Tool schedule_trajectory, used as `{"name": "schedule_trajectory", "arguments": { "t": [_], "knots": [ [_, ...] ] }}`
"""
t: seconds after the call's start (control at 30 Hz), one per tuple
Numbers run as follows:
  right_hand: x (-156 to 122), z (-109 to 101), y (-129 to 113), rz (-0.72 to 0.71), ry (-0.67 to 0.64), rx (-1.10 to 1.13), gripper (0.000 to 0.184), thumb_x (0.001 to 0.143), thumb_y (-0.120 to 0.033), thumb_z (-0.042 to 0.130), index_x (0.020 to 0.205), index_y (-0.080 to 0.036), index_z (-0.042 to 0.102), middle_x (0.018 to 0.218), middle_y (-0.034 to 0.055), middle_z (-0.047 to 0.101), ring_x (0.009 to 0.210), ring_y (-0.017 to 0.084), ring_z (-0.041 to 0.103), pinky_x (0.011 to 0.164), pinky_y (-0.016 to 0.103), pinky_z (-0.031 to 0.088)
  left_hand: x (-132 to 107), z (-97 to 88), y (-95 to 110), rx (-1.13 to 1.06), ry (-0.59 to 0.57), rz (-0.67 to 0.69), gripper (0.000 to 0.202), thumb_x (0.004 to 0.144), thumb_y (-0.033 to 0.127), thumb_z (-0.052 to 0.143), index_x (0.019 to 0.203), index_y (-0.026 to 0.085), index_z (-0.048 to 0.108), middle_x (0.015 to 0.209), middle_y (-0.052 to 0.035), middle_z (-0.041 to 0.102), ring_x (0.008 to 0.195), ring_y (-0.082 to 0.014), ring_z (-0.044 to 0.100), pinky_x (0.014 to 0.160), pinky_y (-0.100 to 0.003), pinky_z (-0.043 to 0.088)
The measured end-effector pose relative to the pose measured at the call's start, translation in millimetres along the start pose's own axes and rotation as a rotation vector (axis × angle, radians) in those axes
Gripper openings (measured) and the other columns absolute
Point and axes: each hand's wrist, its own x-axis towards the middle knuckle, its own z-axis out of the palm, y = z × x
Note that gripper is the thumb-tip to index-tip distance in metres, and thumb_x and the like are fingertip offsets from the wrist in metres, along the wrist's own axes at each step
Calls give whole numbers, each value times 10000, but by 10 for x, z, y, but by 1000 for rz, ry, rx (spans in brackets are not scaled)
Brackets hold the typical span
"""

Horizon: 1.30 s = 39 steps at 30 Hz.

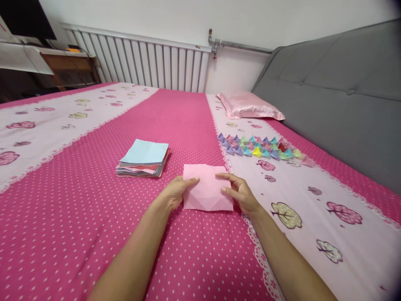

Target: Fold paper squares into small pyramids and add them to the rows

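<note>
A creased sheet of pink origami paper [207, 190] is held just over the bed, between both hands. My left hand [179, 191] grips its left edge, thumb on top and the other fingers hidden beneath. On the right side, my right hand [240, 193] pinches the sheet, with a finger and the thumb on its face. Left of the hands lies a stack of coloured paper [144, 156], its top sheet light blue. Several small folded paper boats [257, 151] stand in rows to the right, in purple, teal, green, pink, red and yellow.
The bed has a pink dotted cover [94, 200] with a tree-patterned band on each side. A pink pillow [249, 105] lies by the grey headboard [335, 83]. Behind are a white radiator [140, 58] and a pipe [241, 45]. A desk [69, 62] with a monitor [28, 19] stands far left.
</note>
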Motion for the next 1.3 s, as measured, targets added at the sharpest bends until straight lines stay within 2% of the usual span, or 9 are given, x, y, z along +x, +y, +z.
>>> {"name": "schedule_trajectory", "arguments": {
  "t": [0.17,0.3,0.43,0.53,0.63,0.9,1.13,1.3],
  "knots": [
    [-10,-28,-10,44,3,99,400,706,-299,522,1078,-194,622,1104,72,627,952,235,590,789,339,462,12,9,18,-28,62,-19,223,715,121,624,928,60,649,858,-150,708,717,-224,678,680,-320,549],
    [26,-41,10,77,66,99,454,652,-237,418,1036,-170,651,1089,79,641,901,232,609,720,328,478,16,32,56,-98,129,-54,204,753,105,573,943,62,633,845,-135,711,722,-207,678,698,-301,549],
    [44,-28,33,87,95,124,381,660,-199,539,1022,-225,654,1023,41,670,848,202,621,689,301,485,4,58,100,-145,170,-127,244,789,115,527,1010,43,599,848,-141,708,738,-210,679,723,-310,550],
    [43,-10,36,56,77,91,391,601,-199,706,986,-252,663,1025,17,662,878,195,616,726,304,491,-1,57,100,-151,135,-141,278,796,119,516,1053,38,584,855,-144,708,749,-215,680,744,-323,549],
    [49,-10,43,10,59,10,419,526,-201,785,930,-241,683,1021,22,647,897,199,607,765,321,492,10,34,71,-127,96,-104,299,777,107,535,1064,41,586,881,-143,707,772,-219,680,769,-325,544],
    [88,-79,123,-90,15,-92,226,546,-315,796,733,-213,719,931,43,608,861,198,599,719,317,509,-2,33,66,-108,1,-86,314,768,141,567,1067,53,599,946,-149,697,824,-228,673,825,-349,525],
    [62,-63,104,4,-14,-204,312,547,-277,789,850,-224,731,1000,64,640,898,221,612,809,369,479,-35,42,84,-141,-50,-143,345,800,218,551,1104,56,584,925,-149,700,821,-235,673,818,-357,522],
    [65,-75,106,44,-29,-202,229,614,-278,738,835,-217,733,979,64,661,864,220,625,781,361,480,-26,56,85,-149,-8,-148,368,820,262,528,1120,53,573,938,-155,695,826,-233,671,804,-332,529]
  ]
}}
